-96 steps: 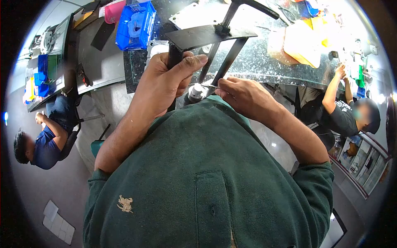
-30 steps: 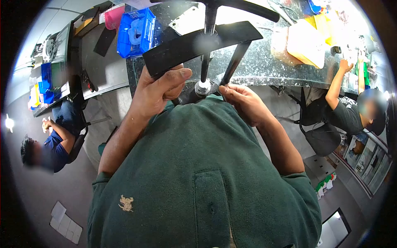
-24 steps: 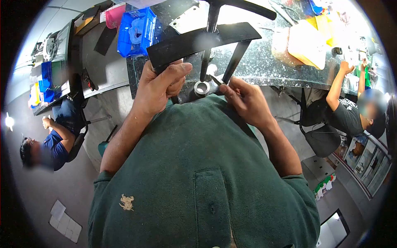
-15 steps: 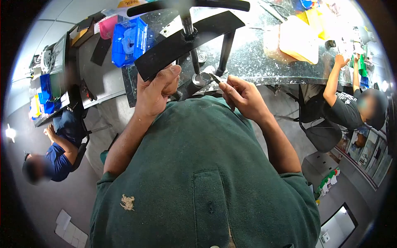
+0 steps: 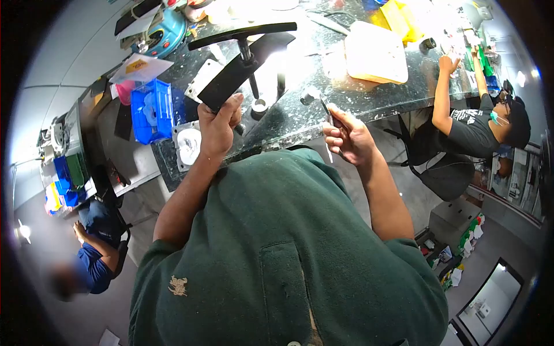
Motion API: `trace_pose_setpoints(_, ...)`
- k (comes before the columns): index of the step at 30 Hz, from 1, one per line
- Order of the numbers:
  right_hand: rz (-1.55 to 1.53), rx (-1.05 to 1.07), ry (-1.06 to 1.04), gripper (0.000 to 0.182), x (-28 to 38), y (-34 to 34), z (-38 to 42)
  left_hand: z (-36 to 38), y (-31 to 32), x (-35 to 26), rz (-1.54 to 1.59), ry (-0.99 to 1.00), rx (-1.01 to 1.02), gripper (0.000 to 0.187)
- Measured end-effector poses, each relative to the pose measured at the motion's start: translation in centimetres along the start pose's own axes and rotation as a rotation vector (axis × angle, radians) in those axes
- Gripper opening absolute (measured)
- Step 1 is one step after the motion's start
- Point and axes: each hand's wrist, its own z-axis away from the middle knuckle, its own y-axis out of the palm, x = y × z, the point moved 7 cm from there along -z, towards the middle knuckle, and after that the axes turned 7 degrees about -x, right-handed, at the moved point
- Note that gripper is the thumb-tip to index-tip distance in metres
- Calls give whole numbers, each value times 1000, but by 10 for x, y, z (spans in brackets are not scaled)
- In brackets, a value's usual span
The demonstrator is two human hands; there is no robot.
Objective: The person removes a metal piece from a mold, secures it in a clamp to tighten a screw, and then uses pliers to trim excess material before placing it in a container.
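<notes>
My left hand (image 5: 221, 124) is closed round the lower end of a black flat plate (image 5: 231, 79), which slants up to the right over the bench. A threaded post with a black crossbar (image 5: 245, 32) rises through the plate. Below it a round metal cup (image 5: 259, 106) sits near the bench edge. In my right hand (image 5: 351, 137), beside the bench edge, is a thin metal tool (image 5: 325, 108), pinched between thumb and fingers. The tool's upper end is near a small round metal piece (image 5: 310, 96).
A blue bin (image 5: 152, 111) and a white round part (image 5: 188, 145) lie at the left of the speckled bench (image 5: 294, 126). Further right stand a pale container (image 5: 376, 53) and a yellow bag (image 5: 402, 22). One person (image 5: 485, 130) works at right, another (image 5: 99, 254) sits at left.
My right hand has moved right, away from the cup, with the tool. The black plate and its post have shifted left and look tilted more steeply. The view has turned a little.
</notes>
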Motion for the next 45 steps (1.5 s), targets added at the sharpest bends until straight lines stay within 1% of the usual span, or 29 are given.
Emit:
trace_pose_setpoints(5, 46, -85, -24, 18, 18, -17, -5, -11, 4, 21, -34, -19, -29, 24)
trace_pose_setpoints(7, 251, -158, -159, 22, 32, -25, -8, -17, 8, 24, -131, 15, -50, 26)
trace_pose_setpoints(8, 231, -160, -212, 24, 38, -29, -10, -19, 11, 25, -161, 1, -81, 28)
trace_pose_setpoints(9, 232, -161, -215, 24, 40, -36, -13, -22, 14, 27, -159, 2, -79, 28)
trace_pose_setpoints(11, 414, -199, -456, 26, 60, -46, -14, -27, 14, 34, -163, 2, -77, 29)
trace_pose_setpoints(12, 463, -227, -506, 29, 68, -48, -13, -29, 14, 37, -174, -1, -89, 30)
trace_pose_setpoints(15, 417, -201, -522, 30, 78, -63, -15, -33, 17, 43, -213, -10, -117, 32)
trace_pose_setpoints(17, 408, -181, -504, 30, 81, -69, -18, -36, 16, 51, -218, -8, -89, 31)
trace_pose_setpoints(19, 410, -168, -501, 31, 85, -70, -18, -40, 21, 51, -254, 59, -61, 28)
trace_pose_setpoints(23, 464, -169, -520, 32, 91, -61, -18, -53, 26, 58, -302, 82, -95, 25)
trace_pose_setpoints(25, 653, -212, -607, 33, 94, -52, -14, -62, 21, 65, -314, 162, -81, 25)
trace_pose_setpoints(27, 691, -211, -647, 34, 95, -44, -11, -68, 24, 68, -315, 148, -76, 23)
trace_pose_setpoints(29, 806, -224, -701, 35, 96, -34, -6, -71, 20, 67, -296, 124, -121, 22)
trace_pose_setpoints(31, 833, -219, -723, 35, 96, -30, -4, -74, 18, 62, -317, 100, -96, 22)
trace_pose_setpoints(33, 873, -214, -762, 35, 95, -27, -3, -73, 21, 58, -385, 134, -30, 21)
trace_pose_setpoints(34, 868, -210, -762, 35, 94, -28, -4, -72, 20, 57, -390, 135, -30, 21)
trace_pose_setpoints(36, 932, -206, -784, 34, 91, -27, -5, -69, 20, 55, -497, 155, -41, 18)
trace_pose_setpoints(37, 928, -204, -784, 34, 91, -28, -6, -68, 22, 54, -501, 155, -41, 18)
trace_pose_setpoints(39, 1066, -224, -844, 32, 90, -25, -5, -65, 23, 53, -524, 129, -102, 17)
trace_pose_setpoints(40, 1062, -223, -843, 32, 90, -23, -3, -65, 22, 53, -528, 127, -102, 17)
trace_pose_setpoints(42, 1240, -243, -928, 30, 93, -6, 8, -65, 24, 49, -693, 213, -51, 16)
trace_pose_setpoints(43, 1236, -242, -927, 30, 93, -3, 9, -64, 23, 49, -697, 212, -50, 16)
trace_pose_setpoints(45, 1377, -225, -1096, 28, 92, 9, 17, -61, 22, 48, -741, 229, -48, 24)
